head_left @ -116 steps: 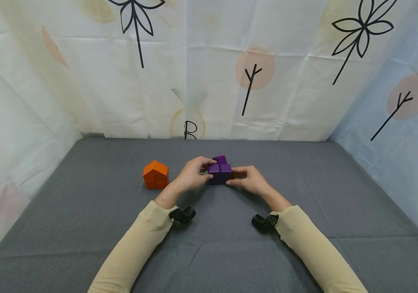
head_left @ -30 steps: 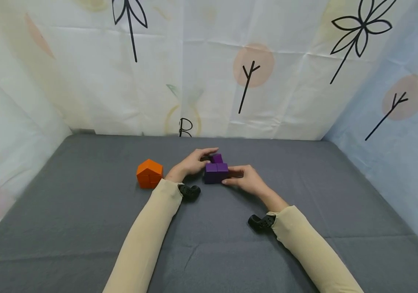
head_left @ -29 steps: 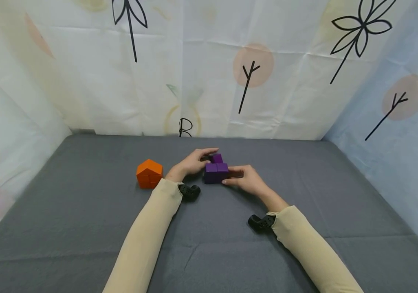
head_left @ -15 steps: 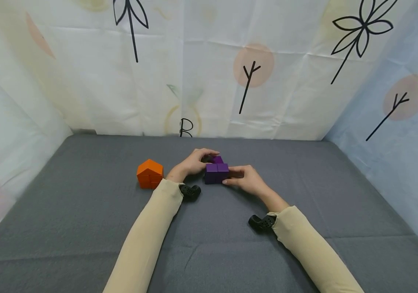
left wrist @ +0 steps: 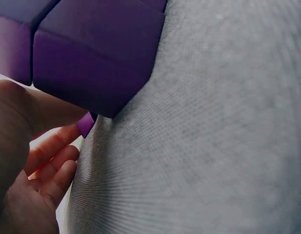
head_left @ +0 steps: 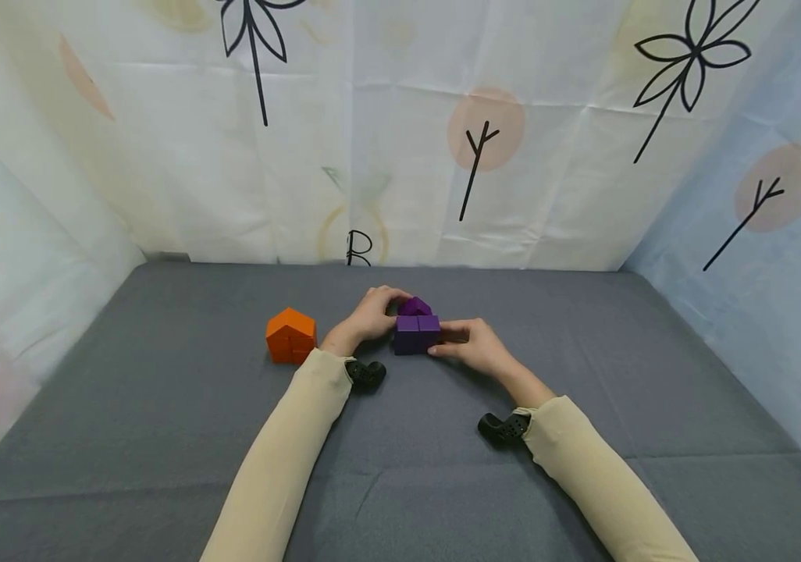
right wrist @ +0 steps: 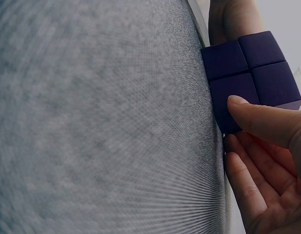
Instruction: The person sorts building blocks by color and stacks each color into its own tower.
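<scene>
A purple block puzzle of several joined cubes stands on the grey cloth. Its front, in the right wrist view, is a two-by-two square of cubes, while a slanted purple piece peaks like a roof behind it. My left hand grips this rear part from the left, thumb at the near side and fingers reaching round the back. From the right, my right hand pinches the front cubes, its thumb lying on a lower cube. The back of the puzzle is largely hidden.
An orange house-shaped block stands left of the purple puzzle, close to my left wrist. A pale printed curtain closes off the far edge of the cloth, with more curtain at both sides.
My left hand has moved farther back round the puzzle since the earliest frame. The rear purple piece has turned, now showing a roof-like peak. My right hand keeps its hold.
</scene>
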`<state>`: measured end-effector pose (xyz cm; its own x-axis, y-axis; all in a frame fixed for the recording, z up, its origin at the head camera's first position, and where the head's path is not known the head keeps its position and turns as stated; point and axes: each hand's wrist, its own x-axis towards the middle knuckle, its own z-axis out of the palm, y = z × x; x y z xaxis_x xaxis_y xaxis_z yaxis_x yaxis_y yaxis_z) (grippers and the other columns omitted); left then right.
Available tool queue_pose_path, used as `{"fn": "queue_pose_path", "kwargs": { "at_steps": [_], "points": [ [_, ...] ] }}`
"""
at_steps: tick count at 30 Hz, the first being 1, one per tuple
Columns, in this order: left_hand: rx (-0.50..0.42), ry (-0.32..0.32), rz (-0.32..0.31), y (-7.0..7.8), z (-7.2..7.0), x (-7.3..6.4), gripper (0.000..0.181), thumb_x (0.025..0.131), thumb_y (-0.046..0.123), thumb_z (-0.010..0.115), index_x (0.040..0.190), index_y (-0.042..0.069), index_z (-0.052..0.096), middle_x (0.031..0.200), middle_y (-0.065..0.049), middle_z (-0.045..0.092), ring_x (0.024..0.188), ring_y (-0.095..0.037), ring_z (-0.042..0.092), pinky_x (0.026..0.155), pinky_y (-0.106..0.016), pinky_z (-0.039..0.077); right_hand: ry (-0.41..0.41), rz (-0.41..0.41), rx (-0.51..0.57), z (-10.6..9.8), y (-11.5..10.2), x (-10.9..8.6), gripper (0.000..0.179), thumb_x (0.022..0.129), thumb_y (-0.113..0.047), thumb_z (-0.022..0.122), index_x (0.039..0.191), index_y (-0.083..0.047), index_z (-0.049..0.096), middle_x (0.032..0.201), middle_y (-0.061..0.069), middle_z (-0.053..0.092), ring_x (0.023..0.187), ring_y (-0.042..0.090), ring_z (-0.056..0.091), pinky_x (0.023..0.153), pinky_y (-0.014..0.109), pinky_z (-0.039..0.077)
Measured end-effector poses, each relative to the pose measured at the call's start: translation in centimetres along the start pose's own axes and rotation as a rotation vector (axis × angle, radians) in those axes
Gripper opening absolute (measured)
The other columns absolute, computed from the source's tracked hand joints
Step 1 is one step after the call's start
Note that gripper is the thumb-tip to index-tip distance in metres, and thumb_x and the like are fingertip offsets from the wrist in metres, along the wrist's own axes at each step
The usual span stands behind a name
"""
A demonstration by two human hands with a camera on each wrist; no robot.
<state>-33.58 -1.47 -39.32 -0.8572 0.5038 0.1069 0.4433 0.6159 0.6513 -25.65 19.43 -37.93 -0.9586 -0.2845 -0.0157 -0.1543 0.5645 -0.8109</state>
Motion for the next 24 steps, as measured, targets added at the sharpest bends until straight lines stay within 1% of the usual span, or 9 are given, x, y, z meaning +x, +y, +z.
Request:
{"fn": "queue_pose_path", "kwargs": {
  "at_steps": [4, 9, 11, 14, 20, 24],
  "points": [
    [-0.01, 0.017, -0.012, 0.1, 0.1, 0.0, 0.04, 0.089, 0.007, 0.063, 0.129, 0.004, 0.059, 0.123, -0.015, 0.06, 0.12, -0.03, 0.048, 0.106, -0.043, 0.034, 0.001, 0.001, -0.01, 0.0, 0.0, 0.1, 0.048, 0.085, -0.012, 0.073, 0.129, 0.002, 0.059, 0.123, 0.02, 0.064, 0.115, 0.031, 0.061, 0.097, 0.045, 0.047],
    [0.019, 0.079, -0.008, 0.2, 0.2, 0.0, 0.034, 0.089, 0.009, 0.065, 0.122, 0.0, 0.063, 0.115, -0.017, 0.061, 0.111, -0.03, 0.054, 0.1, -0.042, 0.039, 0.01, 0.002, -0.01, 0.0, 0.0, 0.1, 0.048, 0.084, -0.012, 0.074, 0.128, 0.002, 0.06, 0.121, 0.02, 0.065, 0.114, 0.031, 0.061, 0.098, 0.045, 0.047],
    [0.016, 0.096, -0.021, 0.3, 0.2, -0.1, 0.033, 0.089, 0.01, 0.065, 0.121, -0.001, 0.063, 0.113, -0.017, 0.061, 0.107, -0.03, 0.054, 0.097, -0.041, 0.041, 0.012, -0.007, -0.011, 0.0, 0.0, 0.0, 0.048, 0.084, -0.012, 0.074, 0.127, 0.003, 0.06, 0.12, 0.02, 0.065, 0.114, 0.031, 0.062, 0.097, 0.045, 0.048],
    [-0.014, 0.113, -0.067, 0.5, 0.2, -0.2, 0.033, 0.091, 0.012, 0.065, 0.121, -0.001, 0.062, 0.113, -0.017, 0.06, 0.104, -0.029, 0.055, 0.094, -0.04, 0.044, 0.01, -0.018, -0.018, 0.0, 0.0, 0.0, 0.048, 0.085, -0.012, 0.073, 0.127, 0.003, 0.06, 0.12, 0.021, 0.065, 0.114, 0.032, 0.062, 0.097, 0.044, 0.048],
    [-0.113, 0.145, -0.183, 1.0, 0.2, -0.6, 0.035, 0.093, 0.014, 0.063, 0.124, -0.001, 0.06, 0.118, -0.017, 0.058, 0.108, -0.029, 0.057, 0.094, -0.039, 0.046, 0.009, -0.021, -0.017, 0.0, 0.1, -0.1, 0.048, 0.085, -0.013, 0.074, 0.127, 0.004, 0.06, 0.12, 0.021, 0.065, 0.113, 0.032, 0.062, 0.098, 0.045, 0.047],
    [-0.186, 0.165, -0.224, 1.6, -0.1, -0.9, 0.036, 0.094, 0.015, 0.062, 0.127, 0.0, 0.059, 0.12, -0.017, 0.059, 0.11, -0.029, 0.057, 0.095, -0.039, 0.047, 0.01, -0.024, -0.008, 0.0, 0.1, -0.1, 0.047, 0.084, -0.013, 0.074, 0.127, 0.003, 0.06, 0.119, 0.021, 0.065, 0.113, 0.032, 0.062, 0.098, 0.046, 0.047]
  ]
}}
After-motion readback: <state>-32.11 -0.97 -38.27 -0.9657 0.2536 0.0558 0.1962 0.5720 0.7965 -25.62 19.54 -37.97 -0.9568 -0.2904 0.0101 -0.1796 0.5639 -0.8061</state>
